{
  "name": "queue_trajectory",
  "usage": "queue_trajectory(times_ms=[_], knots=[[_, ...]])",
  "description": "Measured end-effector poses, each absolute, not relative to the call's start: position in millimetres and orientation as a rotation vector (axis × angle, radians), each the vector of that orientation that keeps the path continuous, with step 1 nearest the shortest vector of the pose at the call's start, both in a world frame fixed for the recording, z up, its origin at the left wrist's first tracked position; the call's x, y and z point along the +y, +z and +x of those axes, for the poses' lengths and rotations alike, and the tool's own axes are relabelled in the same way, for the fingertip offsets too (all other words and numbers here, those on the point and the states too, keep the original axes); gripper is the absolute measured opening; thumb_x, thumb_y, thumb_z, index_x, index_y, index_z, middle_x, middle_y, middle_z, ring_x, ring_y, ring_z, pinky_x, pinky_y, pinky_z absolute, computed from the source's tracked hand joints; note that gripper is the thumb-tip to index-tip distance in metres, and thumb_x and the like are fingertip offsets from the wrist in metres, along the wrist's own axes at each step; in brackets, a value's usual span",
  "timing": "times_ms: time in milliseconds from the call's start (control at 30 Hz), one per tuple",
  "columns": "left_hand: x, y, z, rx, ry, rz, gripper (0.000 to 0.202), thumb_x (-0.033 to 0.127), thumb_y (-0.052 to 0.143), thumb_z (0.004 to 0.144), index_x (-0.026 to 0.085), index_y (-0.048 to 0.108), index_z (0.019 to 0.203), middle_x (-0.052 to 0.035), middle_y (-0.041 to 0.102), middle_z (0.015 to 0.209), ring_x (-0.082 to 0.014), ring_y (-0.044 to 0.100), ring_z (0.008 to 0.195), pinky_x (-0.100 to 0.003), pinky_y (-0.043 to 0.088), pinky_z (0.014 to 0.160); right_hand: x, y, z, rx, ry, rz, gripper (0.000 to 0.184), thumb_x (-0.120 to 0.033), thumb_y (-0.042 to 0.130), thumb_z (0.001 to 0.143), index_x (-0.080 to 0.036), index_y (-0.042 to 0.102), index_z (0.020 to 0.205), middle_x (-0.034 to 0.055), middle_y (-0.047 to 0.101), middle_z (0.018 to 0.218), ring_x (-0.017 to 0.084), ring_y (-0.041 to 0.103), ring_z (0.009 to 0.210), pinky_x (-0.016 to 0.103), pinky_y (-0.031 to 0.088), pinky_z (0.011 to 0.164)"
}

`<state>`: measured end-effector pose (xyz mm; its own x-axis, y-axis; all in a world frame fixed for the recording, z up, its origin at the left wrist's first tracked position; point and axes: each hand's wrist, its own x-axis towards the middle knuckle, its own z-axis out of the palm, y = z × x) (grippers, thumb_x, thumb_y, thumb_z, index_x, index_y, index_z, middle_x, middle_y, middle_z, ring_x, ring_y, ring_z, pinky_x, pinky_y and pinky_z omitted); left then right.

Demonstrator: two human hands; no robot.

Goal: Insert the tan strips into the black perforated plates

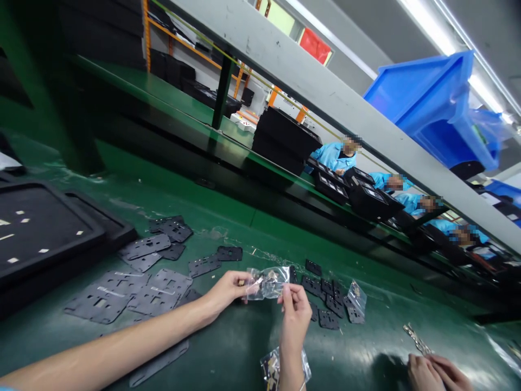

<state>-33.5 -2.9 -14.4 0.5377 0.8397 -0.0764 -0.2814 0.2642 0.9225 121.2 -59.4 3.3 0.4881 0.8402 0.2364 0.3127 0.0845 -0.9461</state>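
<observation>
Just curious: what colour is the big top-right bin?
Bright blue, the plastic bin, best seen in the head view.

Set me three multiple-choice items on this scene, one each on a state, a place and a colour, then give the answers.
1. What do the left hand and right hand hold?
A a clear plastic bag
B a black plate
C a screwdriver

2. Where is the black tray relative to the hands?
A to their left in the view
B to their right
C under them

3. What colour is the bin at upper right?
A red
B blue
C green

Answers: 1 A, fingers of both hands pinch it; 2 A, it lies at the view's left edge; 3 B, its walls show blue.
</observation>
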Motion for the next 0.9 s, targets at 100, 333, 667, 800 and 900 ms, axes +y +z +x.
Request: queue_trajectory(times_ms=[100, 333, 667, 800, 900], knots=[[-9, -14, -31, 0.551, 0.758, 1.028, 0.032, 0.037, 0.070, 0.065, 0.010, 0.067, 0.081, -0.0033, 0.060, 0.071, -0.0130, 0.051, 0.064, -0.021, 0.041, 0.054, -58, 3, 121, -1.122, 0.580, -1.491, 0.024, -0.039, 0.056, 0.079, -0.015, 0.059, 0.079, 0.0006, 0.056, 0.066, 0.011, 0.048, 0.057, 0.021, 0.034, 0.049], [-17, -11, -14, 0.557, 0.710, 0.904, 0.030, 0.035, 0.068, 0.066, 0.012, 0.064, 0.085, -0.0013, 0.058, 0.067, -0.0094, 0.050, 0.057, -0.016, 0.033, 0.043, -61, 7, 126, -1.079, 0.596, -1.518, 0.024, -0.038, 0.059, 0.076, -0.014, 0.062, 0.078, 0.0010, 0.058, 0.066, 0.011, 0.046, 0.056, 0.020, 0.034, 0.049], [-14, -22, -4, 0.625, 0.686, 1.403, 0.030, 0.014, 0.056, 0.065, 0.017, 0.070, 0.091, -0.0054, 0.066, 0.098, -0.0183, 0.059, 0.082, -0.027, 0.046, 0.072, -78, 48, 158, -1.299, 0.129, -1.522, 0.015, -0.029, 0.056, 0.080, -0.015, 0.061, 0.078, 0.0069, 0.061, 0.082, 0.017, 0.055, 0.074, 0.025, 0.042, 0.060], [-15, -23, -13, 0.765, 0.634, 1.704, 0.034, 0.013, 0.055, 0.068, 0.022, 0.069, 0.097, -0.0049, 0.060, 0.115, -0.0221, 0.052, 0.107, -0.033, 0.035, 0.095, -80, 48, 156, -1.588, -0.039, -1.485, 0.011, -0.021, 0.053, 0.081, -0.017, 0.062, 0.077, 0.0067, 0.060, 0.079, 0.017, 0.054, 0.074, 0.024, 0.040, 0.055], [-14, -24, -17, 0.855, 0.683, 1.808, 0.020, 0.016, 0.054, 0.071, 0.020, 0.070, 0.081, -0.0056, 0.062, 0.108, -0.0219, 0.052, 0.105, -0.033, 0.035, 0.094, -79, 36, 154, -1.650, -0.047, -1.465, 0.011, -0.019, 0.052, 0.082, -0.017, 0.062, 0.078, 0.0071, 0.061, 0.079, 0.017, 0.054, 0.074, 0.025, 0.041, 0.057]])
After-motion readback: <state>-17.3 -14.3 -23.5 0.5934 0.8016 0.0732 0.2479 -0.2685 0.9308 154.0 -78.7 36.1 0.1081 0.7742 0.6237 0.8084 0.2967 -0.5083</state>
